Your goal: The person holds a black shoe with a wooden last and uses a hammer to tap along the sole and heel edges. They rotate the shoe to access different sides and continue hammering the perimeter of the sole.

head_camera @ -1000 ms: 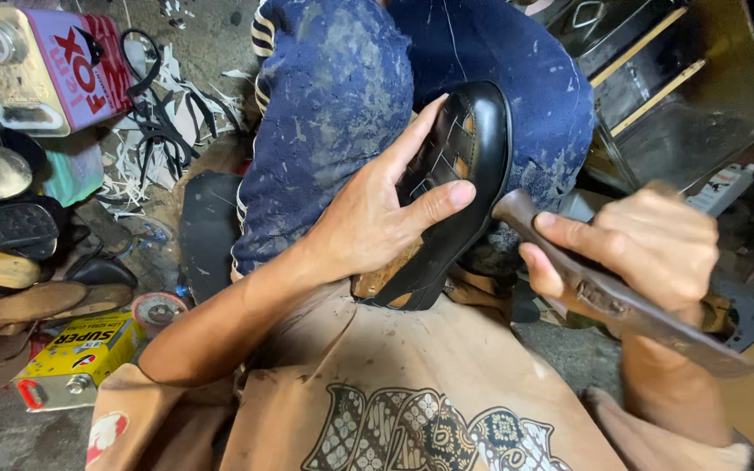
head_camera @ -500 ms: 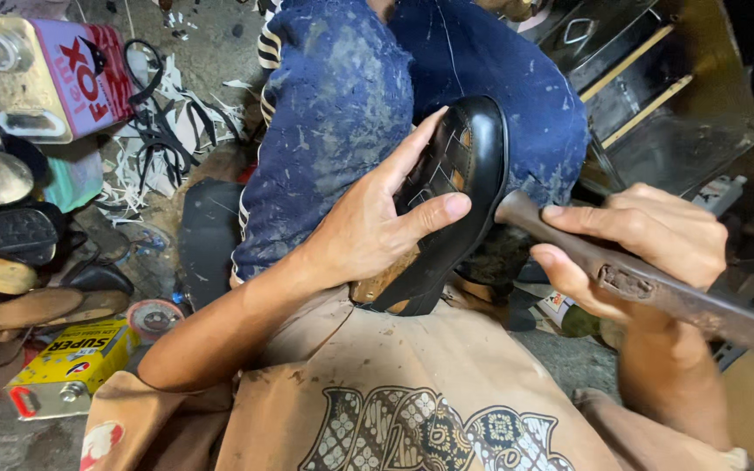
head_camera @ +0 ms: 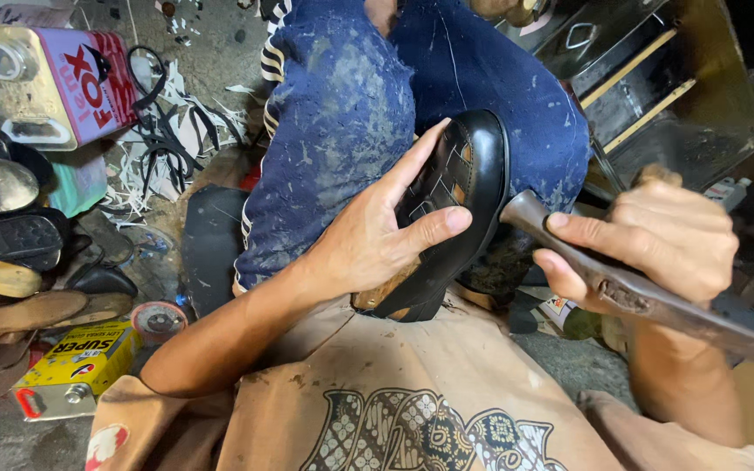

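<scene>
Head view: a black shoe with a woven, cut-out upper and a glossy rounded toe stands tilted against the person's blue, stained trouser leg, toe up, its lower end down at the lap. The left hand lies flat on the woven upper, fingers spread, thumb pressed on the shoe's side, steadying rather than pinching it. The right hand has its grip closed around a worn metal tool, whose blunt end touches the shoe's right edge just beside the left thumb. On the floor, at the left, lie a pink can, dark soles and a yellow tin.
</scene>
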